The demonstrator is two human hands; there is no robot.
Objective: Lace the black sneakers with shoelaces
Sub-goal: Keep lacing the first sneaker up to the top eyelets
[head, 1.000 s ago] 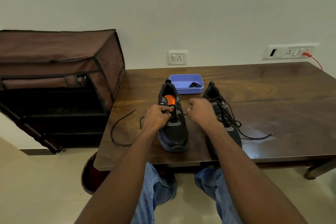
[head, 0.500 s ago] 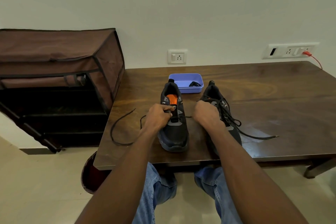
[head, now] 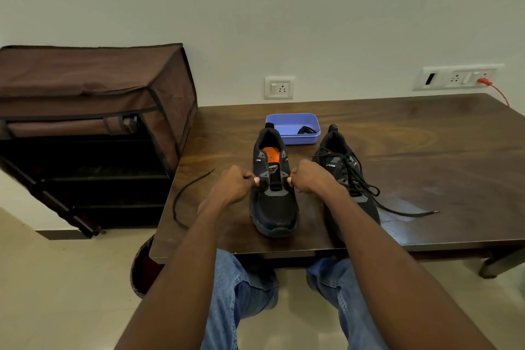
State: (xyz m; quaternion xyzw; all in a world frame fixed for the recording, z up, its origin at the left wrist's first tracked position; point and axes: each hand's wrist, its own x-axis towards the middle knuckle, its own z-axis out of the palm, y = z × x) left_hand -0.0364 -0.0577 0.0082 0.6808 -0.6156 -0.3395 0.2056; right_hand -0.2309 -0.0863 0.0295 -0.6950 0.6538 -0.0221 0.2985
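Observation:
Two black sneakers stand on the wooden table (head: 426,167), toes toward me. The left sneaker (head: 274,207) shows an orange insole, and its eyelets look mostly bare. My left hand (head: 237,185) pinches at its left eyelet flap. My right hand (head: 311,179) pinches at the right flap. Both sets of fingers are curled tight, apparently on a black shoelace (head: 181,199) whose loose end trails left over the table edge. The right sneaker (head: 348,179) is loosely laced, one lace end lying out to the right.
A blue plastic tray (head: 287,138) with a small black item sits behind the sneakers. A brown fabric shoe rack (head: 93,111) stands left of the table. Wall sockets with an orange cable (head: 495,91) are behind. My knees are under the table's front edge.
My right hand has come in from beside the right sneaker to the left sneaker's right eyelet flap. The left hand shifted slightly down the left flap. The short lace span between shoe and right hand is gone.

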